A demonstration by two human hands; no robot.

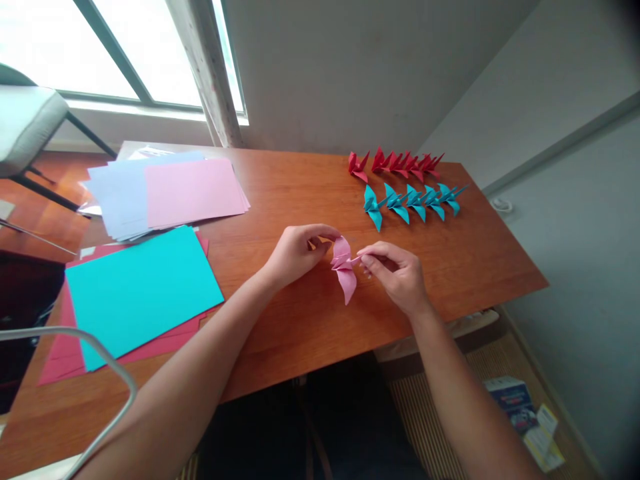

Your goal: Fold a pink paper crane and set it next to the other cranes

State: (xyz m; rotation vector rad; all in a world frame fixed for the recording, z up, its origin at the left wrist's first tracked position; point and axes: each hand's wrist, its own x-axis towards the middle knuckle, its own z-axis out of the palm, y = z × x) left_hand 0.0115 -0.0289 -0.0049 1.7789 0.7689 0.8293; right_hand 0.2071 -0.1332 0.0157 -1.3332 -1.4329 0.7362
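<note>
A pink paper crane (344, 268) is held just above the wooden table (310, 320) between both my hands. My left hand (296, 252) pinches its left side, fingers curled around the body. My right hand (395, 272) pinches the thin point sticking out on its right side. One wing hangs down toward the table. Behind them stand a row of several red paper cranes (395, 163) and a row of several teal paper cranes (413, 201).
On the left lie a teal sheet (140, 290) over red sheets (65, 353), and a stack of pink paper (193, 190) on pale blue paper (117, 193). A grey chair (25, 120) stands by the window. Small boxes (523, 410) lie on the floor at right.
</note>
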